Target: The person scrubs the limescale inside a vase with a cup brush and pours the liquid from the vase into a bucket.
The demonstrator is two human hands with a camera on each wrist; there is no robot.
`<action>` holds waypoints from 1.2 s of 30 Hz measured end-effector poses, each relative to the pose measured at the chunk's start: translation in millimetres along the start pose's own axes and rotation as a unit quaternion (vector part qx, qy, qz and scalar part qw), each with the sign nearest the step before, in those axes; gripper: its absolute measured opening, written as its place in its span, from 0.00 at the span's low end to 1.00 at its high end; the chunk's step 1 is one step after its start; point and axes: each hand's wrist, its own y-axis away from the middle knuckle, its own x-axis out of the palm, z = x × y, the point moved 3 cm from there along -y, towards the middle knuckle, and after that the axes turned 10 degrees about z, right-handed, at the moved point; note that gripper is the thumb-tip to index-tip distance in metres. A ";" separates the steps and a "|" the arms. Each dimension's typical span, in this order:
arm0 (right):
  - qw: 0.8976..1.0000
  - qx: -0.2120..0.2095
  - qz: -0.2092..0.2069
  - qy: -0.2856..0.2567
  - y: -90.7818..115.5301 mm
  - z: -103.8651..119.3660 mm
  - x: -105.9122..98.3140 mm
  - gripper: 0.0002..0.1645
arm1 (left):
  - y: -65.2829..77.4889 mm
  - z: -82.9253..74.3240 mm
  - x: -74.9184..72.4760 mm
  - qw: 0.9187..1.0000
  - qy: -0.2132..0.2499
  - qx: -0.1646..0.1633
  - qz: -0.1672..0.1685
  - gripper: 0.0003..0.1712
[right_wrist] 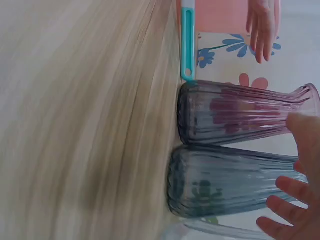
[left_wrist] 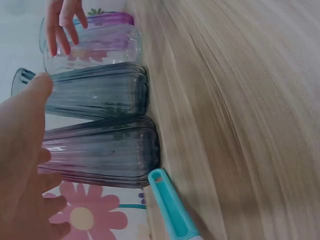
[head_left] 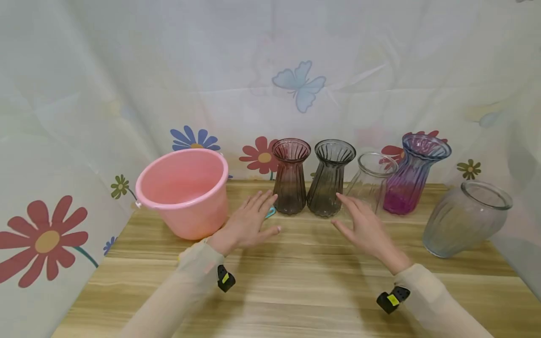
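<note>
Two ribbed glass vases stand side by side near the back of the table: a reddish-grey vase [head_left: 289, 180] and a smoky grey vase [head_left: 328, 183]. My left hand [head_left: 251, 220] hovers in front and left of the reddish one, fingers extended and holding nothing. On the other side my right hand [head_left: 365, 230] reaches toward the grey vase and a clear glass vase [head_left: 359, 180], also with nothing in its fingers. A turquoise handle [left_wrist: 170, 205] lies beside the reddish vase, partly hidden by my left hand in the head view.
A pink bucket [head_left: 203, 216] stands at the left. To the right are a blue-and-purple vase [head_left: 407, 183] and a wide clear vase [head_left: 460, 225]. A flower-printed curtain [head_left: 236, 84] hangs behind the wooden table [head_left: 296, 291].
</note>
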 end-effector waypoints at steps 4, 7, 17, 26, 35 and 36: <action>0.998 0.008 -0.044 -0.050 -6.2 0.4 8.4 0.35 | -8.1 7.0 4.9 0.997 0.060 -0.007 -0.052 0.45; 0.993 0.031 -0.036 -0.106 -14.4 3.4 13.8 0.33 | -16.0 11.8 8.5 0.991 0.105 -0.015 -0.081 0.44; 0.936 0.093 0.069 -0.331 -61.4 13.3 31.8 0.41 | -52.2 20.6 0.2 0.936 0.332 -0.051 -0.108 0.41; 0.940 0.109 0.096 -0.308 -101.5 19.6 36.3 0.47 | -81.3 34.0 0.1 0.889 0.441 -0.044 -0.112 0.43; 0.948 0.134 0.078 -0.280 -123.6 19.0 51.5 0.47 | -99.8 36.1 13.9 0.883 0.453 -0.023 -0.124 0.41; 0.949 0.135 0.078 -0.273 -124.7 18.3 53.2 0.47 | -102.1 35.5 16.0 0.881 0.456 -0.014 -0.127 0.40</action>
